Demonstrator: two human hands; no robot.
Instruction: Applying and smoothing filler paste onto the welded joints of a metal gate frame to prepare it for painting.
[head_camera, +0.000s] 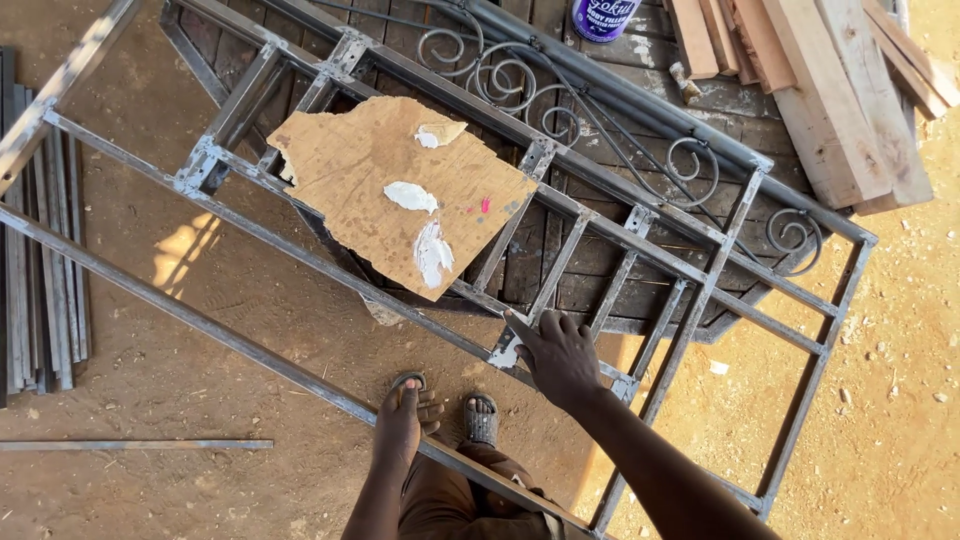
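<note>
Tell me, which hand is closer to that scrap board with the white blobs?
Right hand, on the metal frame just below the board. Left hand hangs lower, by the sandalled feet.

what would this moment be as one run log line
right hand: pressing small blade with white filler on metal frame joint | left hand: hanging free, holding nothing | cardboard palette: white filler dabs, lying on frame

Open-air metalwork yard. A welded steel frame (560, 250) is lying on a bare dirt floor (150, 340), a scrolled iron grille (620, 130) beneath it, cut steel bars (40, 250) lying stacked at one side, timber planks (830, 90) piling up nearby, sunlight falling across the sand
</note>
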